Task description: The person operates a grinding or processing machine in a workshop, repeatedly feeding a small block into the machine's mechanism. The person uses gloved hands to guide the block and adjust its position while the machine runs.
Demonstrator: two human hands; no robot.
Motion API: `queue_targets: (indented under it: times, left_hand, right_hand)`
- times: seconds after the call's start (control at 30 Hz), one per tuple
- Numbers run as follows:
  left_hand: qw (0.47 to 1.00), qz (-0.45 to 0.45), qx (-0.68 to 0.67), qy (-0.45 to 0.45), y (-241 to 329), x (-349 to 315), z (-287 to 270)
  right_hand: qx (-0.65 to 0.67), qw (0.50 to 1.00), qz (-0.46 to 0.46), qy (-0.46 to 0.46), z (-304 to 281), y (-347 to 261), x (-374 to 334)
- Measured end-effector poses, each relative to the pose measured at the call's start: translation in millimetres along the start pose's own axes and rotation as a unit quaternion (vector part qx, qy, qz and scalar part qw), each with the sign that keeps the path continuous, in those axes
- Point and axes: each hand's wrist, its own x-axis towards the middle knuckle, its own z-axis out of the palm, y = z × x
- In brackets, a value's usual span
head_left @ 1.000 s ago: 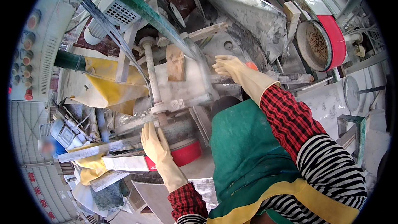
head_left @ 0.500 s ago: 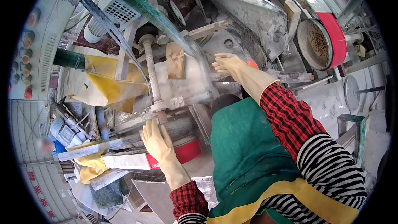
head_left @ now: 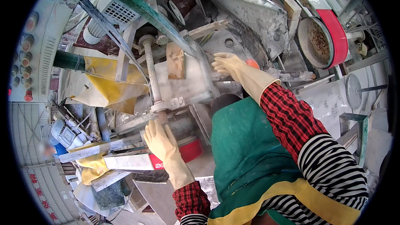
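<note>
Both my hands wear cream rubber gloves. My left hand [head_left: 161,142] is open, fingers stretched and slightly apart, at the end of a dusty roller beside a red curved guard [head_left: 189,150]. A worn metal shaft [head_left: 151,68] runs up from just beyond its fingertips. My right hand [head_left: 229,63] reaches farther out, fingers extended leftward over the dusty machine bed [head_left: 200,70]; nothing shows in its grasp. Between the hands and beyond them, a stained wooden board [head_left: 176,61] stands on the bed. An orange round piece [head_left: 252,63] sits beside my right wrist. What the palms touch is hidden.
A control panel with several buttons [head_left: 27,60] is at the far left. A green metal bar [head_left: 146,12] slants overhead. Yellow cloth [head_left: 110,79] hangs left of the shaft. At right is a red-banded round housing [head_left: 333,37], with a green-edged metal frame [head_left: 360,137] below.
My left hand has shifted slightly to the right beside the red guard. My right hand has edged a little left. The machine parts look the same.
</note>
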Motion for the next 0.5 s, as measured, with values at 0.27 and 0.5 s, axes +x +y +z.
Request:
queue_targets:
  times: [0.27,0.5]
  left_hand:
    - [1.0,-0.013,-0.005,-0.024,14,3,-6]
    - [1.0,-0.005,0.013,-0.019,21,2,-8]
  right_hand:
    - [0.054,0.997,-0.006,-0.053,-14,8,7]
    - [0.04,0.999,0.01,-0.018,1,-2,-3]
